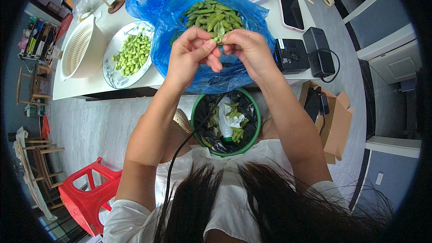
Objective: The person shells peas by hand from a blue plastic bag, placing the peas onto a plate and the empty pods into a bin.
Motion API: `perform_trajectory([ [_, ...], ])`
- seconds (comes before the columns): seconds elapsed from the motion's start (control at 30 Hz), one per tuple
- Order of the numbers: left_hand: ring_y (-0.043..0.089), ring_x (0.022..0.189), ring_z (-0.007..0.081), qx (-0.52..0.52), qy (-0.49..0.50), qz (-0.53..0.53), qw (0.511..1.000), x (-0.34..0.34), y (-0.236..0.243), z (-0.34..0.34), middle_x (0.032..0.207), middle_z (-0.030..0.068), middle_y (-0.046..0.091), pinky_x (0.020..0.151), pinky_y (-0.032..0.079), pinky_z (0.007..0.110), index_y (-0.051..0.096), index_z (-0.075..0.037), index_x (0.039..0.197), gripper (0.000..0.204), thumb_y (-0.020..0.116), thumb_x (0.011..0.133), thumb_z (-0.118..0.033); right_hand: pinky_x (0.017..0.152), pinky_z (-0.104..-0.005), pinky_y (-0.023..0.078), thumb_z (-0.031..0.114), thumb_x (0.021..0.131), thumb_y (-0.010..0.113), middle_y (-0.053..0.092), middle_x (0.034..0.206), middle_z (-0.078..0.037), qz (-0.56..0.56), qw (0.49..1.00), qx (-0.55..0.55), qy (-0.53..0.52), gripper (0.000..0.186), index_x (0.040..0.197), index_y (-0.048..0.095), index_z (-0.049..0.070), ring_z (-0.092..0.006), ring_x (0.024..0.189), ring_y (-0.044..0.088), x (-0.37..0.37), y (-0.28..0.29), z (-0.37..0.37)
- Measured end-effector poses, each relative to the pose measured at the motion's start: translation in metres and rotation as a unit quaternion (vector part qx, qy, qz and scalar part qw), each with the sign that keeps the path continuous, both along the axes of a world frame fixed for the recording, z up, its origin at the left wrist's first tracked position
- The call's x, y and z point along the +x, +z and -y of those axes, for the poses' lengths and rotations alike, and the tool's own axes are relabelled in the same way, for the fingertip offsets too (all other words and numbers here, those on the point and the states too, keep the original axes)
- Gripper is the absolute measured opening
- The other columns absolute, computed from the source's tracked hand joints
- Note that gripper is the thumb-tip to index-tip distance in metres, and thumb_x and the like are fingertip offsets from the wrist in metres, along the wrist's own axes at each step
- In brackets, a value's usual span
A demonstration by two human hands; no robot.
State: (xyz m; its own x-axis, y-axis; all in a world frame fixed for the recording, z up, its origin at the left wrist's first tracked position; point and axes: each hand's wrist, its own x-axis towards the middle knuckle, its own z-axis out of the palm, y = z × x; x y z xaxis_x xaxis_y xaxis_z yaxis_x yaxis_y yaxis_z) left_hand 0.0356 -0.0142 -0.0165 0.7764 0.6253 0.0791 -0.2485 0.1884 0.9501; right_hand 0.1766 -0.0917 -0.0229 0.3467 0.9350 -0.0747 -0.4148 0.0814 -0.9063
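Both my hands meet over a blue plastic bag (164, 40), pinching a green soybean pod (219, 30) between their fingertips. My left hand (191, 54) has thumb and index finger at the pod's near left side, its other fingers curled loosely. From the right, my right hand (249, 51) grips the same pod with thumb and forefinger. The pod looks split, though fingertips cover its lower end. A heap of whole soybean pods (209, 15) fills the bag just beyond. To the left, shelled green soybeans (132, 54) lie on a white floral plate (109, 69).
Left of the plate stands a white strainer basket (78, 51). A green-rimmed bin (194, 119) below the table edge holds pods and a plastic bottle. On the right lie a phone (291, 11), black boxes (291, 56) and a cable. A red stool (85, 193) is lower left.
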Motion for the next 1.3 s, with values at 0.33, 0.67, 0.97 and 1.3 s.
perform_trajectory([
  [0.33,0.051,0.048,0.0115,0.041,0.056,0.02,0.997,0.003,0.0,0.001,0.068,0.0066,0.057,0.041,0.041,0.022,0.048,-0.003,0.091,0.01,0.054,0.083,-0.004,0.055,-0.0231,0.042,0.019,0.076,0.062,0.056,0.069,-0.003,-0.116,0.988,-0.03,0.098,0.015,0.076,0.058,0.004,-0.0105,0.062,0.053,-0.001,0.007,-0.002],
  [0.67,0.05,0.052,0.0073,0.225,0.138,-0.067,0.962,0.003,-0.001,0.009,0.067,0.0039,0.056,0.043,0.041,0.02,0.049,-0.001,0.087,0.013,0.059,0.079,-0.002,0.051,-0.0213,0.045,0.012,0.076,0.061,0.057,0.074,-0.005,-0.045,0.996,-0.015,0.076,0.013,0.083,0.059,0.001,-0.0105,0.063,0.055,-0.002,0.009,0.001],
  [0.97,0.052,0.057,0.0066,0.184,0.024,-0.105,0.977,-0.011,0.024,0.023,0.069,0.0017,0.056,0.045,0.04,0.019,0.05,-0.003,0.089,0.019,0.064,0.075,-0.002,0.046,-0.0255,0.041,0.01,0.068,0.057,0.054,0.069,-0.005,-0.127,0.991,-0.032,0.034,0.014,0.078,0.057,0.0,-0.0117,0.057,0.05,0.012,0.009,0.002],
  [1.3,0.053,0.058,0.0098,0.261,-0.064,-0.249,0.931,-0.022,0.028,0.019,0.075,0.0033,0.06,0.052,0.041,0.022,0.06,-0.006,0.089,0.017,0.065,0.073,-0.006,0.058,-0.0296,0.046,0.012,0.062,0.062,0.062,0.064,-0.009,0.344,0.925,-0.12,-0.105,0.011,0.071,0.065,0.005,-0.0179,0.059,0.059,0.009,-0.018,-0.005],
])
